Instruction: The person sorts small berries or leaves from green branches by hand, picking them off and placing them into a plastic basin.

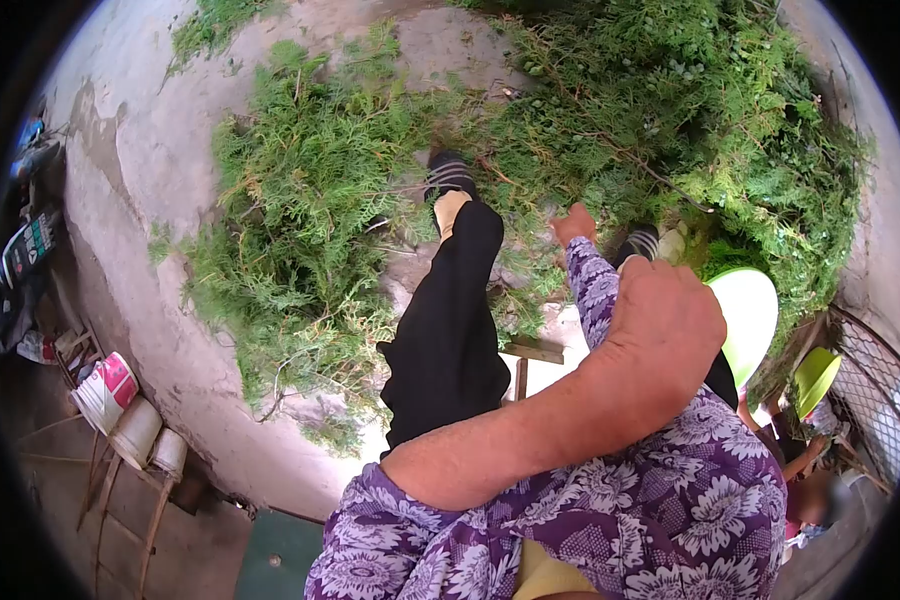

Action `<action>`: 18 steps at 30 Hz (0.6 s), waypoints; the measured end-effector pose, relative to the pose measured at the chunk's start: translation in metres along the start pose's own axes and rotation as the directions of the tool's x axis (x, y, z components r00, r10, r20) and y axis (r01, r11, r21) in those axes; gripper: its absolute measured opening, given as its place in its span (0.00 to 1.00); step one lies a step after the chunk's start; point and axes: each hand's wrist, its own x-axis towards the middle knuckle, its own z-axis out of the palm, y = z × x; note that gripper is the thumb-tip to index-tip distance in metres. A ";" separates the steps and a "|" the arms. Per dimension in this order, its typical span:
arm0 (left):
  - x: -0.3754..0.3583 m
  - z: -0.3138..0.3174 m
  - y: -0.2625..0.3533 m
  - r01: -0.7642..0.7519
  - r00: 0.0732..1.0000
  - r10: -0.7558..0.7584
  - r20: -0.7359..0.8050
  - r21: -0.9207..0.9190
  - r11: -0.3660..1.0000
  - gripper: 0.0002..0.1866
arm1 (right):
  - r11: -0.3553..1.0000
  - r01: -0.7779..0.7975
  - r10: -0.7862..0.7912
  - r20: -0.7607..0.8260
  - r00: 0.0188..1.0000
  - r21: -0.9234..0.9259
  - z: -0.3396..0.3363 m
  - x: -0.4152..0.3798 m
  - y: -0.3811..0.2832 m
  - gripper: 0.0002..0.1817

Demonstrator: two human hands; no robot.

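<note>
My left arm crosses in front of my body, and my left hand (667, 325) is closed with its back to me. Its curled fingers hide whatever they may hold. Right beside it is a pale green basin (753, 318), partly covered by the hand. Farther out, my right hand (575, 225) reaches low over the cut evergreen branches (660, 130), thumb and fingers looking apart, with nothing visible in them. Another heap of leafy branches (300, 190) lies to the left of my black-trousered leg (450, 320).
A wooden stool edge (533, 351) shows between my legs. At lower left, white buckets (137, 430) rest on a wooden frame (150, 515). On the right, another person's arm (805, 458) is near a green basin (817, 380) and wire mesh (875, 370).
</note>
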 end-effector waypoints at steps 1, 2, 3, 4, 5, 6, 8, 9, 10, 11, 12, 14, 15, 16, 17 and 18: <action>0.000 0.002 -0.001 -0.009 1.000 0.009 -0.012 -0.026 1.000 0.05 | 1.000 0.002 -0.002 0.006 1.000 0.001 0.003 0.004 0.002 0.23; 0.000 0.003 -0.002 -0.019 1.000 0.018 -0.024 -0.053 0.998 0.06 | 0.998 0.060 -0.060 0.016 0.998 -0.016 0.006 0.012 0.006 0.21; 0.000 0.004 -0.002 -0.017 1.000 0.016 -0.020 -0.054 0.998 0.06 | 0.993 0.116 -0.116 0.026 0.993 -0.033 0.009 0.020 0.012 0.19; 0.000 0.005 -0.002 -0.022 0.999 0.021 -0.034 -0.054 0.998 0.06 | 0.987 0.156 -0.156 -0.012 0.988 -0.043 0.009 0.024 0.012 0.16; 0.000 0.005 0.000 -0.030 0.998 0.027 -0.050 -0.055 0.998 0.06 | 0.987 0.154 -0.154 -0.014 0.988 -0.045 0.009 0.025 0.015 0.16; 0.001 0.006 0.001 -0.036 0.998 0.033 -0.056 -0.057 0.998 0.06 | 0.973 0.207 -0.207 0.013 0.978 -0.102 0.008 0.027 0.017 0.15; 0.004 0.006 0.003 -0.048 0.998 0.045 -0.040 -0.073 0.996 0.06 | 0.929 0.363 -0.366 -0.021 0.930 -0.075 -0.002 0.023 0.024 0.12; 0.004 0.005 0.004 -0.055 0.998 0.052 -0.046 -0.074 0.996 0.06 | 0.929 0.361 -0.364 -0.029 0.931 -0.078 -0.011 0.024 0.024 0.12; 0.003 0.002 0.004 -0.062 0.998 0.061 -0.029 -0.052 0.997 0.06 | 0.919 0.354 -0.378 0.132 0.916 0.172 -0.020 0.026 0.027 0.10; 0.002 0.000 0.004 -0.070 0.998 0.069 -0.011 -0.031 0.997 0.06 | 0.866 0.288 -0.419 0.280 0.864 0.408 -0.036 0.019 0.024 0.08; 0.002 -0.001 0.005 -0.077 0.997 0.077 -0.016 -0.032 0.997 0.06 | 0.838 0.154 -0.398 0.393 0.829 0.523 -0.053 0.012 0.021 0.05; 0.001 0.000 0.006 -0.092 0.995 0.094 -0.033 0.048 0.995 0.07 | 0.826 0.152 -0.420 0.413 0.808 0.542 -0.080 0.008 0.019 0.09; 0.002 0.002 0.006 -0.102 0.994 0.104 -0.041 0.050 0.994 0.07 | 0.814 0.148 -0.444 0.438 0.782 0.561 -0.094 0.008 0.018 0.14; 0.003 0.005 0.006 -0.055 0.992 0.065 -0.105 0.098 0.994 0.07 | 0.824 0.093 -0.428 0.507 0.748 0.559 -0.117 0.001 0.011 0.10; 0.005 0.005 0.005 -0.005 0.985 0.029 -0.171 0.143 0.990 0.08 | 0.823 0.097 -0.426 0.494 0.758 0.560 -0.130 -0.001 0.013 0.10; 0.006 0.003 0.003 0.000 0.988 0.028 -0.149 0.187 0.982 0.08 | 0.748 0.337 -0.605 0.379 0.701 0.572 -0.141 -0.004 0.015 0.10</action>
